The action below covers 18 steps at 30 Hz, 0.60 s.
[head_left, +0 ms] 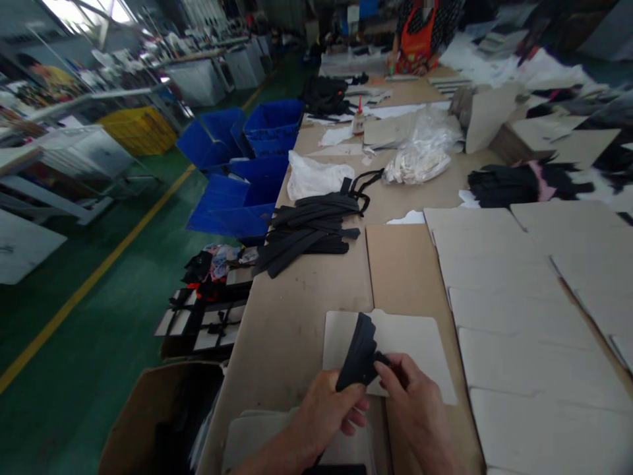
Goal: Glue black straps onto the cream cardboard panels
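Observation:
My left hand point(326, 409) grips a fanned bundle of black strips point(359, 353), thumb across the lower end. To its right my right hand point(415, 399) is closed in a pinch on the edge of one black strip point(380, 359). Beneath the bundle lies a pale board point(410, 336) with rounded corners and a small tab at its far edge. More pale boards point(262, 435) are stacked at the near edge, partly hidden by my left forearm. Farther up the table, a loose pile of long black strips point(311, 227) rests along the left edge.
Rows of overlapping pale boards point(524, 310) cover the right side. Beyond are a white cloth bag point(319, 177), a clear plastic bag point(422, 145) and a red-tipped bottle point(359, 120). Blue bins point(237, 204) and a cardboard box point(148, 409) stand left. A person in an orange apron point(418, 39) is at the far end.

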Each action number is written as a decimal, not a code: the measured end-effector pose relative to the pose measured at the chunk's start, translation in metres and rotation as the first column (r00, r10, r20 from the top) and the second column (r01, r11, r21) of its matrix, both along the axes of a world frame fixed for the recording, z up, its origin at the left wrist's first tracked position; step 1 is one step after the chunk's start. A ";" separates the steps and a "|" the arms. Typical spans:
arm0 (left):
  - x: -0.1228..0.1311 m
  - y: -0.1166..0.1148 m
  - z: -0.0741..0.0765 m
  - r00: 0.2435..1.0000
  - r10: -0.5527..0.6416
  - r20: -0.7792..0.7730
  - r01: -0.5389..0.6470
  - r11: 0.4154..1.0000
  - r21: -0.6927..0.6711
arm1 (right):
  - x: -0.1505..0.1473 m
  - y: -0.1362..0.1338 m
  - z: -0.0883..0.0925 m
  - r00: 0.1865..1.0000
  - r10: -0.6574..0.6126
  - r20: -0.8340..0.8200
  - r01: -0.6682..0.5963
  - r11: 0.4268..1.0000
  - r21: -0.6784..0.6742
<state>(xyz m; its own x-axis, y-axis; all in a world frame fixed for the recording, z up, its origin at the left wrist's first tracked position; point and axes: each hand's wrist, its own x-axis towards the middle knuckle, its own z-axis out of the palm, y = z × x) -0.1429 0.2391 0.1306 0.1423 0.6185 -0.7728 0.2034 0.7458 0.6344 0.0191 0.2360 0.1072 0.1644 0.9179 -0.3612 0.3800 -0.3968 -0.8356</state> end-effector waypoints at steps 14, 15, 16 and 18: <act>-0.058 0.014 0.013 0.933 -0.346 -0.101 0.345 0.938 -0.030 | 0.045 -0.031 -0.011 0.816 -0.472 -0.335 0.435 0.882 -0.183; -0.061 0.015 0.013 0.936 -0.331 -0.119 0.329 0.944 -0.033 | 0.053 -0.030 -0.012 0.814 -0.487 -0.316 0.456 0.873 -0.173; -0.064 0.016 0.013 0.942 -0.309 -0.128 0.307 0.951 -0.032 | 0.060 -0.028 -0.015 0.824 -0.490 -0.284 0.466 0.872 -0.151; -0.066 0.017 0.010 0.958 -0.255 -0.132 0.255 0.967 -0.014 | 0.073 -0.025 -0.023 0.873 -0.455 -0.178 0.447 0.891 -0.083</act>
